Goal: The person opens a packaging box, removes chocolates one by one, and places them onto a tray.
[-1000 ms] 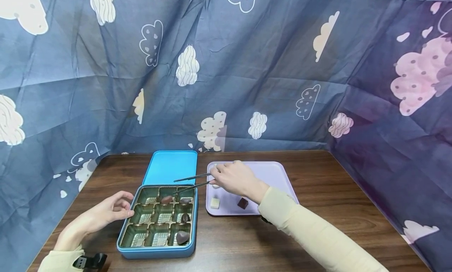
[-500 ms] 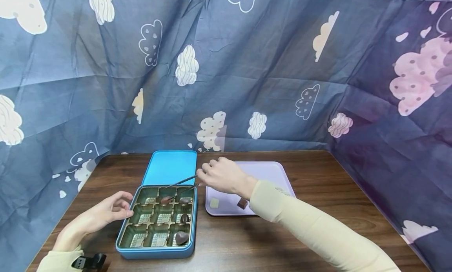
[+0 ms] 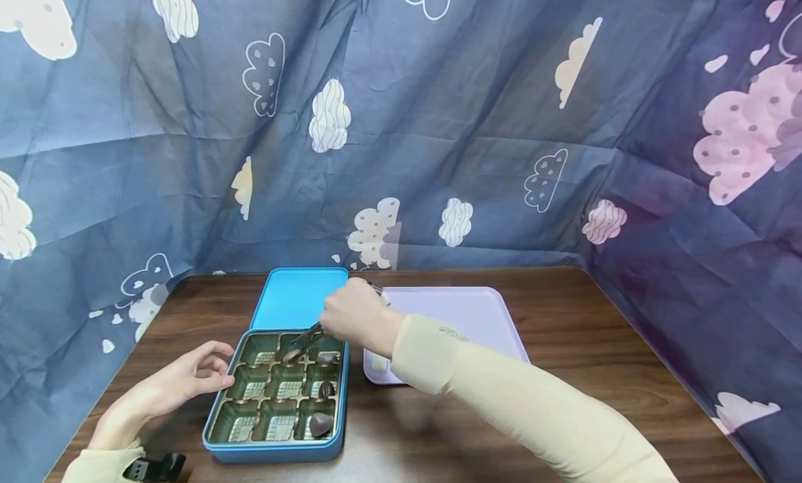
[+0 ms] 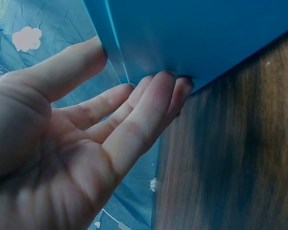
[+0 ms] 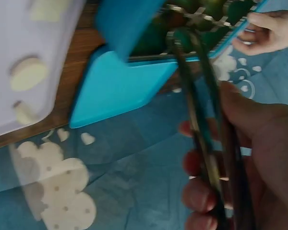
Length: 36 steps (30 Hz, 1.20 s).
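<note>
- Chocolates [image 3: 321,424] sit in the box [image 3: 276,455]: three along its right edge, one at the middle of its far edge
- Right hand [image 3: 358,314] grasps the tongs [image 5: 237,182], their tips at the far-edge middle piece; whether they pinch it I cannot tell
- Left hand [image 3: 184,383] rests, relaxed, against the box's left edge
- Filling looks under half done: five compartments [image 3: 278,426] show no chocolate, and pale pieces [image 5: 29,74] remain along the tray's [image 3: 451,303] left edge

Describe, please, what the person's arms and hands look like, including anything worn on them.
The bare left hand and bare right hand show no gloves. Both arms wear long, pale cream-yellow fabric sleeves. At the left wrist sits a black band with small pale marks; the right sleeve bears a small grey marking, too small to read.
</note>
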Each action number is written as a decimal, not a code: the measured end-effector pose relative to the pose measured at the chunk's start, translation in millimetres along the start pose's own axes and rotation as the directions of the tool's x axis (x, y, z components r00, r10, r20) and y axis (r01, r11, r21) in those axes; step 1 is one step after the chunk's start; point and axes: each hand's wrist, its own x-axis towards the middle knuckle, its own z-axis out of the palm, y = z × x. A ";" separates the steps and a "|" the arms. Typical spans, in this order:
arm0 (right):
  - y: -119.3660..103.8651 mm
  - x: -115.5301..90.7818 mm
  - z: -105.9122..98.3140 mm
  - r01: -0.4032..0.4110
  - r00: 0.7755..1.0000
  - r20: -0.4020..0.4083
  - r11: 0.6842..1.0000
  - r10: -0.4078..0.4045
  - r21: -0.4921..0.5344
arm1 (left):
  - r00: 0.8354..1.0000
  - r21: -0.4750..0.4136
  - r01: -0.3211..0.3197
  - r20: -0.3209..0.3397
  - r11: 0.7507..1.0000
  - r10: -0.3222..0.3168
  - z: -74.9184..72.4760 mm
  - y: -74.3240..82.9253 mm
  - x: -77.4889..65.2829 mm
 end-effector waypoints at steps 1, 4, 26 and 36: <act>-1.1 2.9 -4.4 -0.004 1.000 0.024 1.000 0.004 -0.001 | 1.000 0.002 -0.009 -0.001 1.000 0.009 -0.4 0.0 -0.3; -4.5 9.7 -13.1 0.004 0.998 0.060 1.000 -0.004 0.004 | 1.000 0.003 -0.018 0.000 1.000 0.018 -0.6 0.5 -0.7; 24.4 4.8 -14.3 0.005 0.992 0.126 0.985 -0.027 0.172 | 1.000 0.039 -0.018 0.002 0.999 0.018 -1.2 -1.5 -1.1; 71.3 -25.9 -10.7 -0.193 0.980 0.134 0.882 0.150 0.429 | 1.000 0.067 0.016 -0.011 0.998 -0.016 -1.9 1.5 0.4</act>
